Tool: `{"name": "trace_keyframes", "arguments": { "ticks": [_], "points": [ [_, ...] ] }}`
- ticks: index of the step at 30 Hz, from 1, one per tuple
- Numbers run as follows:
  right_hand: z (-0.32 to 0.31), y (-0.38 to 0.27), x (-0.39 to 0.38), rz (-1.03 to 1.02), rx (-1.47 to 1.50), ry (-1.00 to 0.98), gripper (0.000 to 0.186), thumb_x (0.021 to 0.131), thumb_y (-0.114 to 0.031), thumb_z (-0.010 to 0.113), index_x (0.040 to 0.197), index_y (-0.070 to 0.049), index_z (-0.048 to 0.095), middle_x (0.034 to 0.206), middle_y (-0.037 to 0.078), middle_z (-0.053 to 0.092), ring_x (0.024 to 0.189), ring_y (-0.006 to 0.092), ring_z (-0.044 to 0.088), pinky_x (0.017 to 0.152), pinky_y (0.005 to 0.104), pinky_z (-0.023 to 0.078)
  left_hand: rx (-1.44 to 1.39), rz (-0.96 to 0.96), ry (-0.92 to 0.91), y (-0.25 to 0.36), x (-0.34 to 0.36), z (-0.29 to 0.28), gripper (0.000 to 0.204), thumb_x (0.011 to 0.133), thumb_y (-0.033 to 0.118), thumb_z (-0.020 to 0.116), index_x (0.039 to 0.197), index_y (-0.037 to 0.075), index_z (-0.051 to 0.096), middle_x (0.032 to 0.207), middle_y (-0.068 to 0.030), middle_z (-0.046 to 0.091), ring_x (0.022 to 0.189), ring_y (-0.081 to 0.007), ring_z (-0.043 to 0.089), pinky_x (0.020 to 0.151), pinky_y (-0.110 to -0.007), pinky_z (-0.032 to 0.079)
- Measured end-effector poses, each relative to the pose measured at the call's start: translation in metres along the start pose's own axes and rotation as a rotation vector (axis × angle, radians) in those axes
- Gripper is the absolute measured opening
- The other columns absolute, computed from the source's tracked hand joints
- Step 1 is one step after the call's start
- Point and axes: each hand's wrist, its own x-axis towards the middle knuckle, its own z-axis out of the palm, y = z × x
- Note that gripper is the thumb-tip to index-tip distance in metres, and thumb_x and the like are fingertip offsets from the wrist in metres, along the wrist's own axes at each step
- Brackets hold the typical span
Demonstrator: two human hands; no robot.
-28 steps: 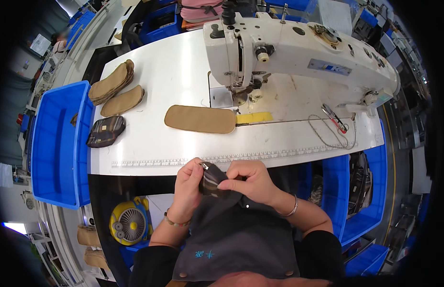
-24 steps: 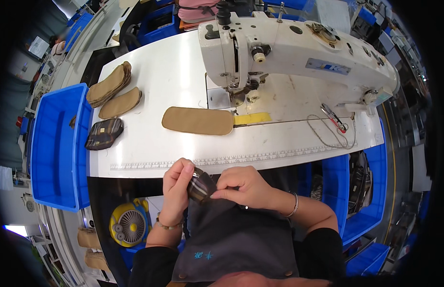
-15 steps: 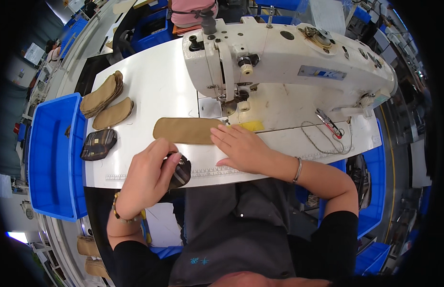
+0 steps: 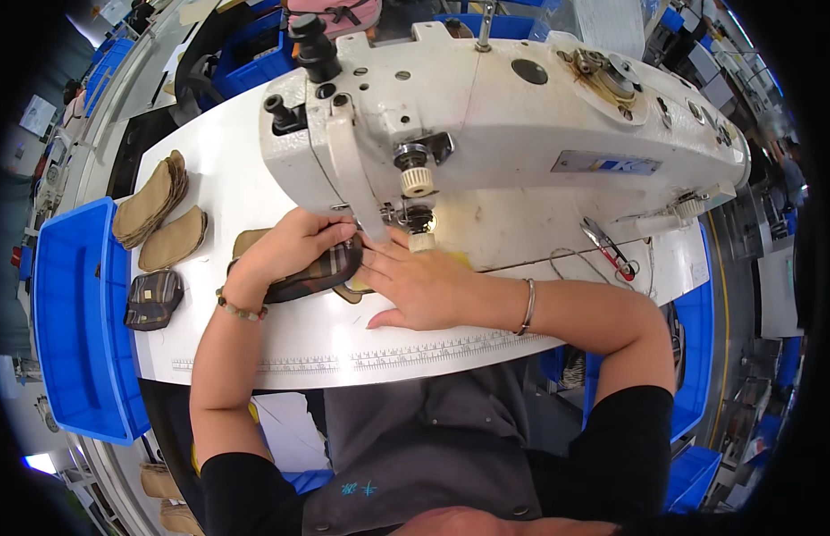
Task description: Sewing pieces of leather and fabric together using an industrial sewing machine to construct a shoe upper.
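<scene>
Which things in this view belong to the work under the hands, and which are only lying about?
Likely in use:
plaid piece, pinched by left hand
tan panel, partly beneath it
sewing machine, beside right hand

Lying apart, seemingly unused now:
stacked tan panels
plaid pouch
red-handled snips
blue bin

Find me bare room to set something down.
Bare: white tabletop between the tan stack and sewing machine; a smaller patch between the leftmost pouch and left forearm. Crowded: below the machine's head, where left hand, right hand and held plaid piece bunch around a tan piece.
</scene>
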Motion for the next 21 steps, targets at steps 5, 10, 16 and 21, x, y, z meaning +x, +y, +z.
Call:
{"name": "trace_keyframes", "arguments": {
  "ticks": [5, 10, 16, 21],
  "points": [
    [-0.030, 0.018, -0.046, 0.045, -0.026, -0.118, 0.077, 0.086, -0.050, 0.067, 0.141, -0.001, 0.046, 0.148, 0.016, 0.045, 0.137, 0.0307, 0.042, 0.115, 0.0488, 0.028, 0.073, -0.046, 0.002, 0.004, -0.006, -0.002, 0.015, 0.098, 0.015, 0.063, 0.097, 0.000, 0.063, 0.085, 0.0014, 0.059, 0.079, -0.0106, 0.050, 0.075, -0.026, 0.045],
    [-0.063, 0.053, -0.087, 0.264, -0.254, -0.032, 0.075, 0.087, -0.041, 0.068, 0.144, 0.001, 0.041, 0.136, 0.019, 0.053, 0.131, 0.0356, 0.045, 0.113, 0.0492, 0.032, 0.059, 0.044, 0.004, -0.003, -0.003, 0.000, 0.023, 0.098, 0.022, 0.061, 0.100, -0.001, 0.066, 0.079, -0.0160, 0.064, 0.071, -0.0235, 0.057, 0.073, -0.034, 0.048],
    [-0.042, 0.011, -0.063, -0.057, -0.302, 0.210, 0.032, 0.083, -0.016, 0.064, 0.109, 0.003, 0.065, 0.112, 0.013, 0.064, 0.104, 0.0268, 0.061, 0.085, 0.0385, 0.050, 0.026, -0.053, -0.053, 0.015, -0.006, -0.001, 0.021, 0.099, 0.020, 0.059, 0.096, -0.001, 0.064, 0.077, -0.0093, 0.063, 0.072, -0.0171, 0.054, 0.072, -0.032, 0.047],
    [-0.009, -0.017, -0.015, -0.154, -0.333, 0.201, 0.029, 0.081, -0.012, 0.061, 0.105, 0.004, 0.066, 0.097, 0.010, 0.065, 0.083, 0.0191, 0.061, 0.066, 0.0306, 0.047, -0.049, 0.017, -0.100, 0.004, -0.008, 0.001, 0.019, 0.101, 0.017, 0.058, 0.095, -0.001, 0.062, 0.080, -0.0021, 0.061, 0.077, -0.0113, 0.051, 0.074, -0.029, 0.046]
  ]
}}
